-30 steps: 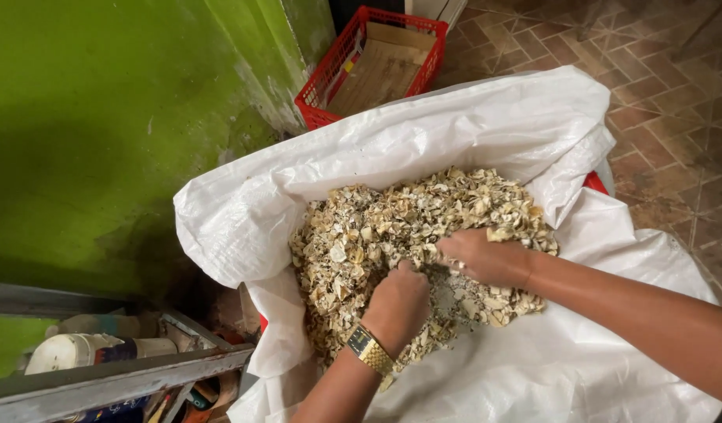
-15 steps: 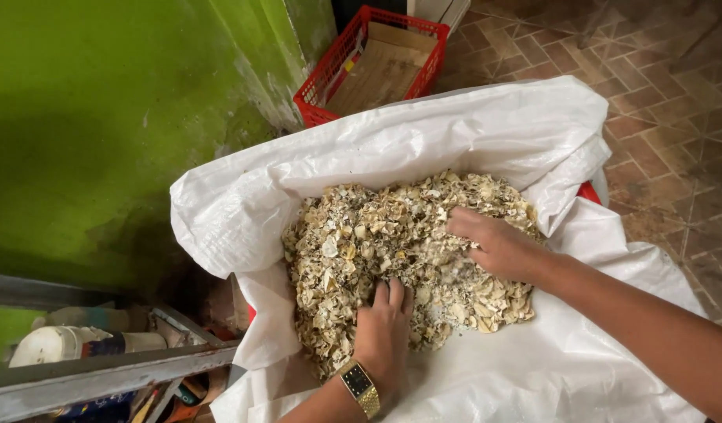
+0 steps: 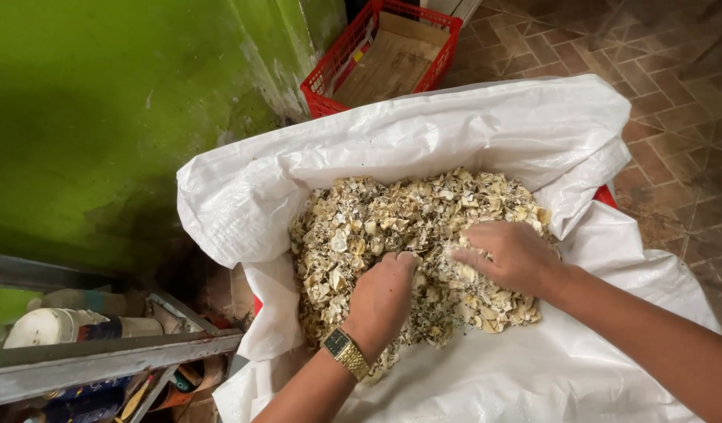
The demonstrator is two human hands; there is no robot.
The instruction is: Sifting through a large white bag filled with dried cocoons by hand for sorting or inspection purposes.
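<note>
Both hands (image 3: 455, 274) in flaky heap (image 3: 361, 227)

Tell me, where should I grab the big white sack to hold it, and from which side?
Probably the rolled-down rim of the white sack, on the side by the green wall. There the cloth is folded over thick and stands free of the pale dry flakes. The left hand and right hand are busy in the middle, so come from the outer edge.
</note>
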